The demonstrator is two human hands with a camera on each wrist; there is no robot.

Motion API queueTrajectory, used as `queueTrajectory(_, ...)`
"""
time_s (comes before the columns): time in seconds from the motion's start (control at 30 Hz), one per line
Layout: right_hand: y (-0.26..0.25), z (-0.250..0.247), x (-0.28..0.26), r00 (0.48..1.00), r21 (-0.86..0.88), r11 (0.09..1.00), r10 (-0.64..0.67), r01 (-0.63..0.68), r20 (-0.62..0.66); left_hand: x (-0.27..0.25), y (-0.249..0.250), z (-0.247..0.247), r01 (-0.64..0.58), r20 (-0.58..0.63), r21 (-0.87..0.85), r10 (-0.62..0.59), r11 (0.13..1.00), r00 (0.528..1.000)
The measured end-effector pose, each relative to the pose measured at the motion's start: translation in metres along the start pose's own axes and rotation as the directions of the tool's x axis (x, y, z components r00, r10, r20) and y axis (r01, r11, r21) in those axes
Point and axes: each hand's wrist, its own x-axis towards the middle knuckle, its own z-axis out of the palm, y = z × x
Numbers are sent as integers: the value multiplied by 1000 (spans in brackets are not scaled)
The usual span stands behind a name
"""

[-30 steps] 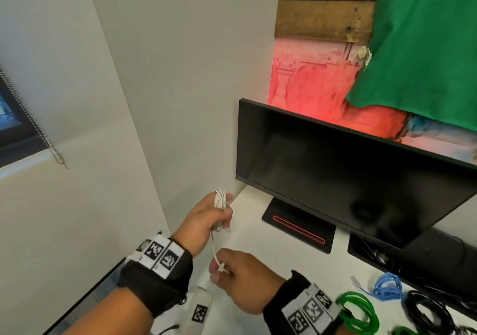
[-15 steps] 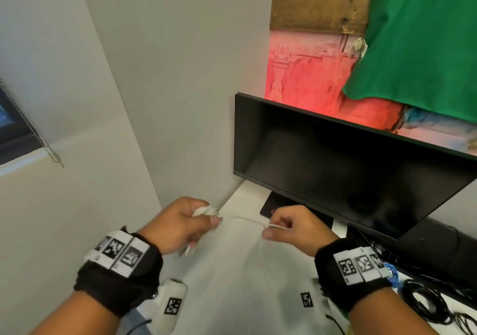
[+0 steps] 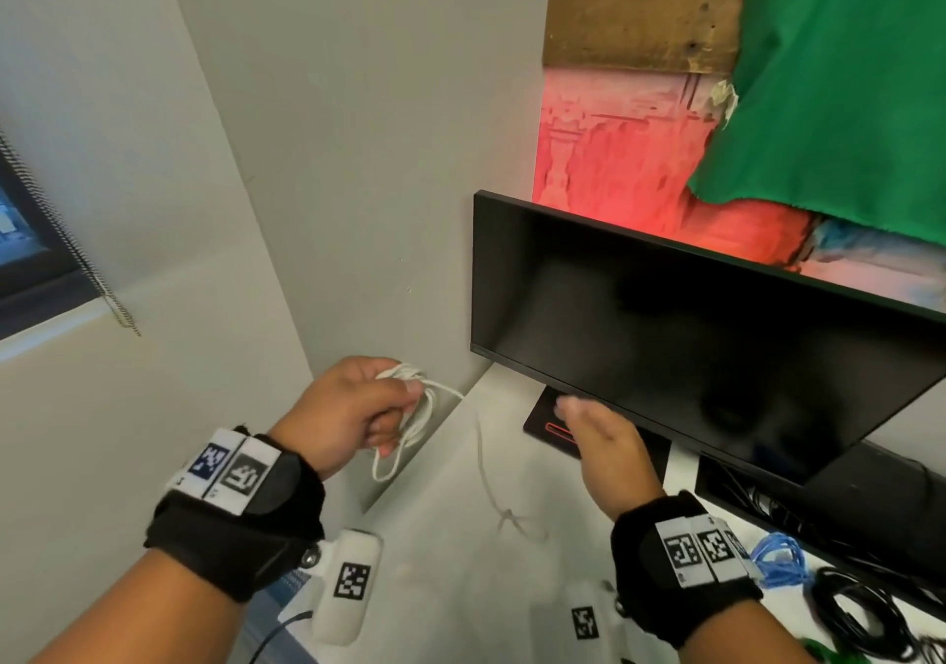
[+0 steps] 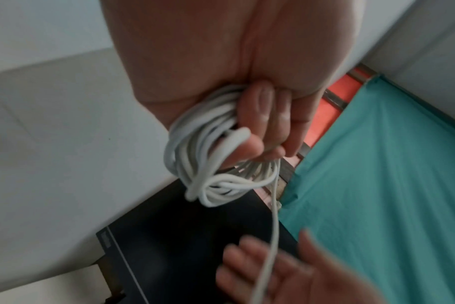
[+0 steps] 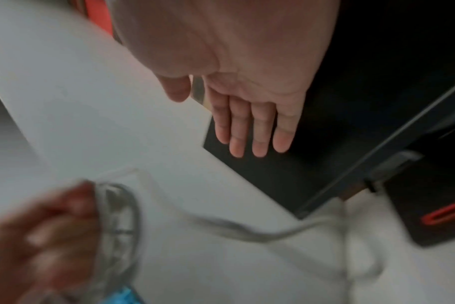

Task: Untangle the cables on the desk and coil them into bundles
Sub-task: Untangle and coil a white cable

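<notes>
I had my left hand point(image 3: 353, 410) curled tight around a thin white cable point(image 4: 208, 164), most of it already wound into loops against my palm. One loose tail point(image 3: 484, 464) trailed from the bundle down onto the white bench point(image 3: 460, 586) — blurred, so I couldn't make out its end. My right hand point(image 3: 601, 446) hung flat and empty, fingers point(image 5: 257, 131) straight, just in front of the black monitor point(image 3: 716, 346) and touching no cable.

I judged this white cable nearly coiled, with only that tail left to wrap in. At the bench's right edge a blue cable bundle point(image 3: 778, 558) looked looped, a bit of green cable point(image 3: 819, 650) was too cropped to judge, and the black cables point(image 3: 865, 617) beside them seemed loosely heaped — probably work left for me.
</notes>
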Motion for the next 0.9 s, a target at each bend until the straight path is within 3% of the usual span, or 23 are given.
queueTrajectory(0.07, -35, 10, -3, 988, 175, 983, -88, 65, 127, 1, -3, 14, 28, 33, 88, -31, 996, 999)
queueTrajectory(0.13, -58, 21, -8, 942, 200, 976, -143, 83, 304, 3, -3, 23, 30, 38, 161, -37, 987, 999)
queueTrajectory(0.23, -64, 36, -15, 880, -12, 979, -178, 204, 441, 6, -1, 22, 25, 11, 191, -28, 981, 1000)
queueTrajectory(0.33, -46, 37, -10, 894, -180, 945, -181, 274, 410, 2, 0, 17, 31, 1, 138, -31, 990, 1000)
queueTrajectory(0.4, -32, 38, -4, 898, -323, 898, -150, 299, 413, -1, 1, 13, 25, -11, 11, -25, 1000, 1000)
queueTrajectory(0.5, 2, 42, 4, 923, -364, 915, -21, 173, 384, 0, 11, 4, -49, -54, -250, 36, 967, 998)
queueTrajectory(0.6, 46, 40, 10, 967, -284, 959, 88, -17, 238, -1, 24, 4, -125, -48, -354, 116, 927, 992)
queueTrajectory(0.67, 78, 39, 7, 964, -281, 952, 178, -118, 199, 0, 33, 5, -158, -46, -437, 153, 885, 987)
queueTrajectory(0.77, 112, 37, -3, 901, -483, 853, 351, -196, 254, 5, 41, 2, -194, -56, -368, 186, 909, 981)
queueTrajectory(0.83, 109, 27, 0, 809, -617, 776, 443, -129, 387, 9, 36, 4, -172, -72, -227, 159, 959, 985)
queueTrajectory(0.87, 102, 21, 4, 770, -615, 779, 466, -123, 436, 10, 30, 7, -141, -83, -174, 128, 975, 988)
queueTrajectory(0.9, 90, 14, 9, 765, -570, 807, 461, -151, 450, 12, 23, 10, -110, -93, -144, 97, 983, 991)
